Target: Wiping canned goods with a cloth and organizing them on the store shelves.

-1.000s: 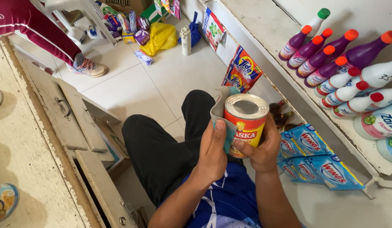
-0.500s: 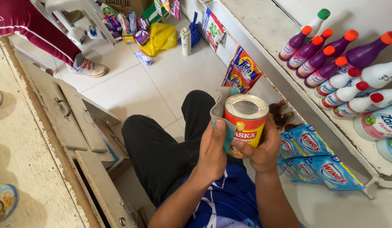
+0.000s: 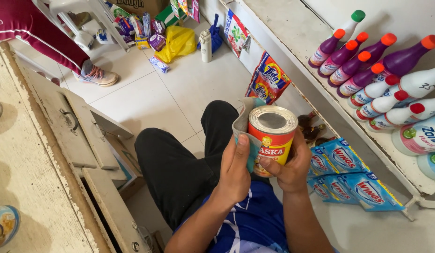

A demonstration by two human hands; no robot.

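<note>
A round metal can (image 3: 272, 136) with a dull silver top and a glossy red and yellow paper label stands upright at the centre of the view, held above the person's lap. The right hand (image 3: 288, 165) cups it from 5 o'clock; its fingers (image 3: 269, 165) curl across the label, pressed together, and the thumb side wraps the far wall at 3 o'clock. The left hand (image 3: 235, 171) sits at 8 o'clock of the can, its fingers closed flat against a soft, folded grey-blue cloth (image 3: 245, 129), which lies between the palm and the can's side and rises past the rim at 10 o'clock. The cloth looks thin and woven, though its weave is hard to make out.

At 2 o'clock of the can a white shelf (image 3: 292, 42) carries smooth plastic bottles: purple ones with orange caps (image 3: 348, 61) and white ones with red caps (image 3: 390, 93). Shiny blue sachets (image 3: 348, 173) hang at 4 o'clock, and orange sachets (image 3: 269, 79) at 12 o'clock. A worn, chipped pale counter (image 3: 25, 164) runs along 9 o'clock. Pale square floor tiles (image 3: 147, 98) lie at 11 o'clock, where another person's maroon trouser leg (image 3: 44, 33) and a crumpled yellow plastic bag (image 3: 177, 42) show
</note>
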